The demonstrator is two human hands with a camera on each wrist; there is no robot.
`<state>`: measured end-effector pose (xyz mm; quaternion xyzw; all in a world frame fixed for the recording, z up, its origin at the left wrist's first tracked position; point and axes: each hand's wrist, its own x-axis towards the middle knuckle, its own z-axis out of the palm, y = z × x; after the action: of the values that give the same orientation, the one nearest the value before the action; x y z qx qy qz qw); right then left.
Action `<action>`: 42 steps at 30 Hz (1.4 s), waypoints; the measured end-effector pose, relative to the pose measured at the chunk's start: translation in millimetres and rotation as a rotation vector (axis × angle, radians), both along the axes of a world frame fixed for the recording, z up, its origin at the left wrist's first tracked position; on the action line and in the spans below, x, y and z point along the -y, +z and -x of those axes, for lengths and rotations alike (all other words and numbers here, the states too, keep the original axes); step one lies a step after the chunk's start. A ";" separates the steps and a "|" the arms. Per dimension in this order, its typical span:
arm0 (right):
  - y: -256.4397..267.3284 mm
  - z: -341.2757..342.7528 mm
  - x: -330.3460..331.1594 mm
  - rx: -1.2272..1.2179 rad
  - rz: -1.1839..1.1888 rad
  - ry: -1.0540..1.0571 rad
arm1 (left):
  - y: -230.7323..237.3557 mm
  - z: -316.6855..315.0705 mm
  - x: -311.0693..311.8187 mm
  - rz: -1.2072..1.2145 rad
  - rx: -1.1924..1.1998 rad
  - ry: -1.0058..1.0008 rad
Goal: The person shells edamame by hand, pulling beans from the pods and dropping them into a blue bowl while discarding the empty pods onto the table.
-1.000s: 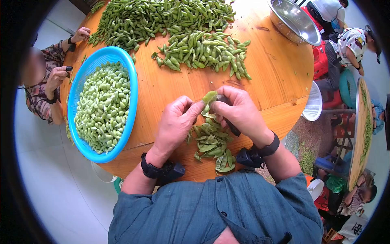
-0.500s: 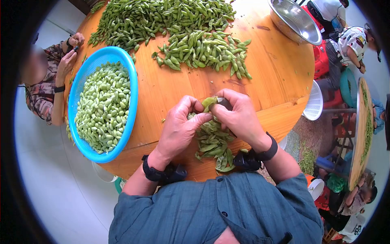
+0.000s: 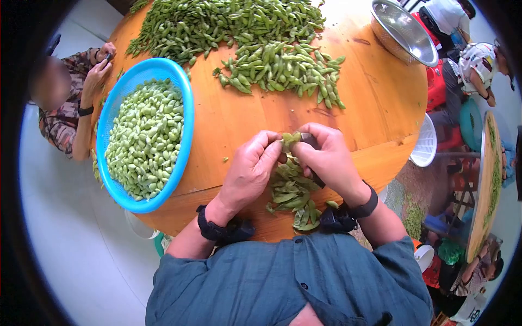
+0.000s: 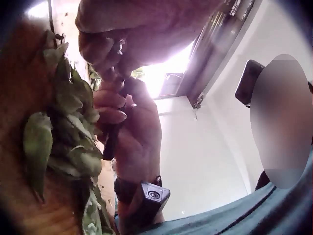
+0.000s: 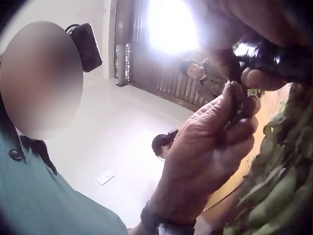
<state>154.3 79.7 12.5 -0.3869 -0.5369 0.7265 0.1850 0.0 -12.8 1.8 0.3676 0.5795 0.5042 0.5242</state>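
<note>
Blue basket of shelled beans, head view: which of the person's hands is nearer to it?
Left. The left hand is to the right of the blue basket, not touching it; the right hand is farther right, beyond the green pod between them.

A communal food-preparation area: people (image 3: 62,122) at tables (image 3: 380,103) bearing pods (image 3: 283,70).

Head view: one yellowish-green pod (image 3: 291,139), held near frame centre, partly hidden; opening not determinable. Right wrist view: glossy black tool (image 5: 276,58), upper right, partly covered.
</note>
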 end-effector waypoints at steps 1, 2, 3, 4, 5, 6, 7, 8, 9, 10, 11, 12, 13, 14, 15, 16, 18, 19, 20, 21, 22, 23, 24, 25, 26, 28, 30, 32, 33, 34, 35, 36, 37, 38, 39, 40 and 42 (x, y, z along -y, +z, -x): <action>1.3 -0.9 -0.2 0.063 -0.161 -0.005 | -3.8 0.3 -0.7 0.014 0.068 0.005; 1.6 -0.1 -1.7 0.114 -0.324 -0.005 | -6.1 1.7 -1.0 0.026 0.129 0.019; -1.0 -1.6 -7.5 0.144 -0.393 -0.018 | 0.9 4.0 -0.4 0.102 0.152 0.035; -4.4 -3.2 -14.4 0.168 -0.462 -0.030 | 6.0 7.8 1.1 0.115 0.211 0.037; -2.4 -2.3 -18.8 0.229 -0.592 -0.029 | 11.0 12.2 5.5 0.090 0.182 0.038; 1.6 -1.4 -22.8 0.290 -0.724 -0.038 | 16.8 16.7 11.0 0.065 0.155 0.033; 3.5 -0.3 -24.6 0.340 -0.797 -0.004 | 31.0 20.4 17.4 -0.002 -0.017 0.050; -0.9 0.5 -25.0 0.316 -0.797 0.007 | 37.6 27.7 22.4 0.000 -0.034 0.068; -6.9 0.6 -25.3 0.360 -0.896 0.067 | 42.9 37.0 28.9 -0.094 -0.248 0.161; -9.7 1.0 -24.7 0.407 -0.997 0.123 | 49.0 46.3 34.6 -0.191 -0.461 0.249; -7.3 5.4 -19.1 0.410 -0.981 0.143 | 58.4 56.7 38.5 -0.194 -0.569 0.314; -10.6 6.4 -16.0 0.382 -1.011 0.196 | 67.5 67.6 42.3 -0.197 -0.674 0.375; -10.8 8.4 -11.3 0.349 -1.022 0.239 | 73.3 76.9 46.0 -0.125 -0.783 0.445; -10.0 10.3 -6.8 0.319 -1.033 0.279 | 77.4 85.4 49.5 -0.054 -0.889 0.514; -5.7 9.7 -4.3 0.314 -1.033 0.370 | 79.0 93.2 53.3 -0.056 -0.978 0.549; -2.6 8.7 -3.4 0.297 -0.990 0.467 | 79.9 101.7 56.6 -0.062 -1.065 0.581; 3.2 6.8 2.8 0.222 -0.900 0.440 | 78.9 120.0 63.5 -0.074 -1.350 0.511; 4.4 5.2 3.2 0.245 -0.903 0.416 | 77.1 127.0 68.0 -0.045 -1.393 0.477; 4.3 3.8 2.4 0.226 -0.922 0.342 | 77.7 127.4 68.7 -0.069 -1.381 0.460; 3.4 1.2 0.7 0.203 -0.940 0.270 | 81.1 126.0 69.4 -0.047 -1.453 0.473; 1.9 -2.4 -1.3 0.216 -0.941 0.253 | 83.0 124.4 69.4 -0.021 -1.530 0.488; -0.1 -4.8 -2.8 0.231 -0.960 0.277 | 82.7 123.4 68.4 -0.059 -1.578 0.518; -2.0 -6.2 -3.7 0.242 -0.979 0.303 | 82.1 119.1 65.6 -0.070 -1.578 0.509; -3.4 -6.7 -3.4 0.262 -0.979 0.273 | 81.1 111.1 61.6 -0.117 -1.558 0.565; -3.9 -6.8 -1.8 0.265 -0.978 0.264 | 79.8 102.2 55.5 -0.164 -1.537 0.621; -4.8 -5.9 2.8 0.056 -0.846 0.460 | 77.9 74.8 34.3 -0.304 -1.487 0.547; -6.8 -4.3 4.1 0.035 -0.841 0.444 | 70.9 54.8 11.8 -0.418 -1.400 0.376; -6.4 -3.7 2.0 0.045 -0.877 0.352 | 62.5 39.6 -17.1 -0.451 -1.315 0.179; -6.8 -3.6 1.7 0.051 -0.880 0.344 | 59.0 32.4 -33.5 -0.434 -1.251 0.092; -7.9 -3.2 1.4 0.065 -0.873 0.303 | 52.8 27.5 -51.0 -0.428 -1.189 0.089; -9.0 -2.9 0.6 0.078 -0.867 0.260 | 45.2 24.9 -69.7 -0.422 -1.128 0.085; -10.9 -3.1 0.1 0.085 -0.870 0.251 | 37.6 24.2 -90.0 -0.430 -1.124 0.079; -13.1 -3.4 0.5 0.097 -0.845 0.267 | 29.5 24.5 -109.9 -0.444 -1.169 0.090; -13.8 -3.0 0.4 0.107 -0.822 0.283 | 21.6 26.4 -124.9 -0.459 -1.215 0.102; -9.7 -2.3 0.3 0.084 -0.786 0.278 | 12.3 29.4 -135.5 -0.466 -1.214 0.097; -10.2 -2.6 0.0 0.086 -0.787 0.271 | 5.2 31.2 -144.3 -0.434 -1.265 0.073; -12.6 -4.1 -1.4 0.018 -0.767 0.273 | -0.1 32.4 -152.0 -0.411 -1.316 0.043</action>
<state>158.4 81.1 -0.1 -0.2214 -0.8170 0.4880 0.2129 -32.4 139.2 1.7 0.6777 0.6768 0.2862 -0.0269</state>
